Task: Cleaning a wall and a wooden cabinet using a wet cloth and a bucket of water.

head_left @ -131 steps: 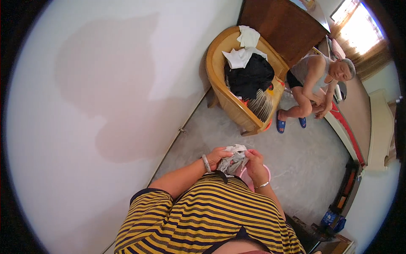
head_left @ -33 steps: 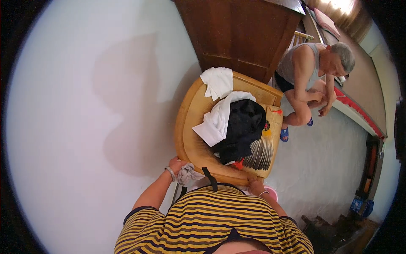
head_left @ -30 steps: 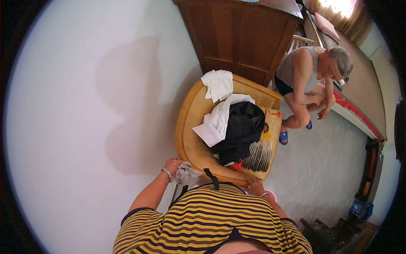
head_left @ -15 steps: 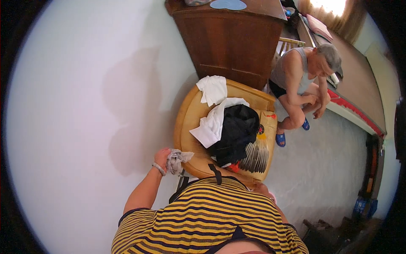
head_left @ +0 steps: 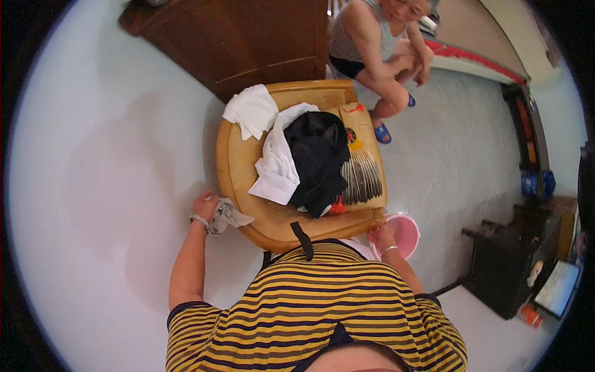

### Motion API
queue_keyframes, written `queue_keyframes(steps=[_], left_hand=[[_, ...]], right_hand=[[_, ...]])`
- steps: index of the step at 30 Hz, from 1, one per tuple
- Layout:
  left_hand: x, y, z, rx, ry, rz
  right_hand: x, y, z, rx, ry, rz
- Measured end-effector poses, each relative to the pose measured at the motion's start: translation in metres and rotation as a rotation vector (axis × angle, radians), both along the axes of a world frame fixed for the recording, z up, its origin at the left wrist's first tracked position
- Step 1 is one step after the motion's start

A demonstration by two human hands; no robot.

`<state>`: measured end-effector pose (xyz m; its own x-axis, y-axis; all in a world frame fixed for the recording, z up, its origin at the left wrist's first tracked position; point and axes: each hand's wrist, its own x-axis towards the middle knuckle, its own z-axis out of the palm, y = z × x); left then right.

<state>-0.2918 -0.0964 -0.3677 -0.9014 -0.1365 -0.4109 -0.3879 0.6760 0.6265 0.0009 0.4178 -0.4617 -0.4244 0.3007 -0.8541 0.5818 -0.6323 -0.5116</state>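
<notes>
My left hand is closed around a crumpled grey rag beside the rounded left side of a wooden chair. My right hand grips the chair's near right armrest end, its fingertips partly hidden. Just beyond that hand, a pink bucket stands on the floor. On the chair lies a pile: a black garment over a white garment. A separate white cloth drapes across the chair's far left backrest. A patterned tan cushion shows at the right of the pile.
A dark wooden cabinet stands behind the chair, and a white wall runs along the left. Another person sits beyond the chair, at the far right. Dark furniture and a lit screen are at the lower right.
My view has swung to the right, so the chair and seated person appear farther left and higher. The pink bucket has come into fuller view. The rag stays in my left hand.
</notes>
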Motion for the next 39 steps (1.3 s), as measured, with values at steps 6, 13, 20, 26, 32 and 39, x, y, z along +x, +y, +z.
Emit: queue_keyframes(steps=[6,13,20,26,32,39], left_hand=[[-0.051,0.049,-0.003,0.241,-0.214,-0.077],[-0.045,0.031,-0.001,0.298,-0.157,-0.063],[-0.032,0.083,0.053,0.005,-0.140,0.013],[-0.043,0.041,0.003,-0.028,-0.201,-0.125],[-0.037,0.061,0.026,-0.041,-0.147,-0.130],[-0.035,0.077,0.038,0.199,-0.068,-0.216]], right_hand=[[0.038,-0.022,-0.045,0.247,0.165,-0.069],[-0.042,-0.060,0.015,-0.142,-0.046,-0.486],[-0.030,-0.042,-0.056,-0.078,0.000,-0.566],[-0.032,-0.047,-0.038,-0.020,0.024,-0.587],[-0.037,-0.041,-0.011,0.167,-0.121,-0.461],[-0.027,-0.044,-0.025,0.277,-0.134,-0.509]])
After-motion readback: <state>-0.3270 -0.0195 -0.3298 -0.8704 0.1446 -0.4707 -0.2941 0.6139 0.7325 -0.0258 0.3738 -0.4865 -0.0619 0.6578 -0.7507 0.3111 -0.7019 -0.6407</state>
